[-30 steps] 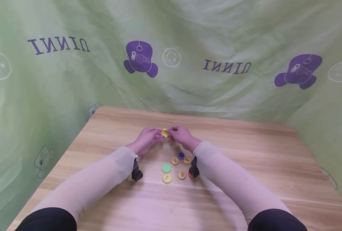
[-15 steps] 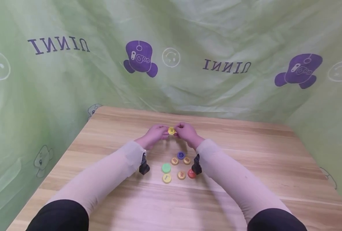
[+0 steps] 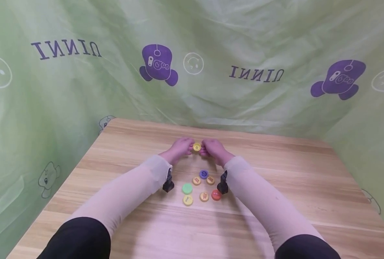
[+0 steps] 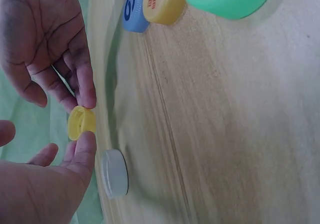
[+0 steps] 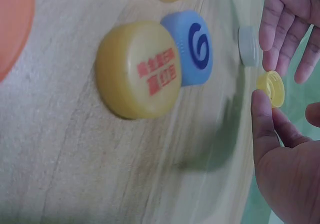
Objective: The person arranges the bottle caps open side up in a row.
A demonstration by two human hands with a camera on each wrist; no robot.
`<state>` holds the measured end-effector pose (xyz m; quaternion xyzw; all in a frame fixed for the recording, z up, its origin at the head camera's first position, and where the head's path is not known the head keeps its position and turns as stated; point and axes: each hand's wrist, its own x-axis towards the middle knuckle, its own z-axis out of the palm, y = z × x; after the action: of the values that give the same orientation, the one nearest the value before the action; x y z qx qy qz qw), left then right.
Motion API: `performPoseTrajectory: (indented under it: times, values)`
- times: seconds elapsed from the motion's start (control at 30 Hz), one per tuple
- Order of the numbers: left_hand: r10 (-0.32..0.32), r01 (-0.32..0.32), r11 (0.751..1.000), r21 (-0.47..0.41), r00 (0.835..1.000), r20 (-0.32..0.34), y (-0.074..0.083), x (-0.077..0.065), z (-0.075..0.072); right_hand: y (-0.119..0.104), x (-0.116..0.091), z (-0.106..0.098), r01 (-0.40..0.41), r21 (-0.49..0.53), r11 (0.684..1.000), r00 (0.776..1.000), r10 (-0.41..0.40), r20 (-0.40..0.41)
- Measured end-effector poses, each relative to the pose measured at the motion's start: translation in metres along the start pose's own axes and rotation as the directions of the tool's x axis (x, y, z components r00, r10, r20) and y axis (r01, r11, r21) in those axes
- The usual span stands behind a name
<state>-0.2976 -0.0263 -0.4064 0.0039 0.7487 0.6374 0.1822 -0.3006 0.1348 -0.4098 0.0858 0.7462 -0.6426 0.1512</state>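
Note:
A small yellow bottle cap [image 3: 197,146], its hollow side showing, is carried between the fingertips of both hands near the far part of the table. My left hand [image 3: 181,146] touches it from the left and my right hand [image 3: 213,148] from the right. In the left wrist view, nearly straight fingers meet the yellow cap from opposite sides, and no thumb touches it. The right wrist view shows the right thumb apart from it too. A whitish cap [image 4: 115,174] sits on the table below the left hand; in the head view it is hidden.
Several caps lie nearer me on the wooden table [image 3: 276,187]: blue [image 3: 203,174], green [image 3: 187,188], pale yellow [image 3: 188,200], red [image 3: 216,195] and orange-yellow ones with red print [image 3: 204,196]. A printed green cloth [image 3: 211,100] hangs behind the table.
Both hands have moved to the right with the yellow cap, the left hand farther. The right fingers have straightened from a pinch on the cap. The caps on the table have stayed put.

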Motion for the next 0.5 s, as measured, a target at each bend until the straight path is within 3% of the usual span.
performPoseTrajectory:
  times: [0.13,0.37,0.5]
  values:
    - [0.001,-0.002,0.999,0.042,1.0,0.013,0.0008,-0.0014,0.003,0.0028,0.0017,-0.0013,-0.031,-0.003,0.999,0.999,0.032,0.007]
    - [-0.03,0.03,1.0,0.006,0.999,0.028,0.0024,-0.0009,0.0044,0.0071,0.0049,-0.0026,-0.075,-0.014,0.997,0.997,0.076,0.024]
    - [-0.035,0.035,0.999,-0.002,0.999,0.013,0.001,0.0021,0.0024,0.0073,0.0067,-0.0023,-0.061,-0.058,0.996,0.998,0.063,0.021]
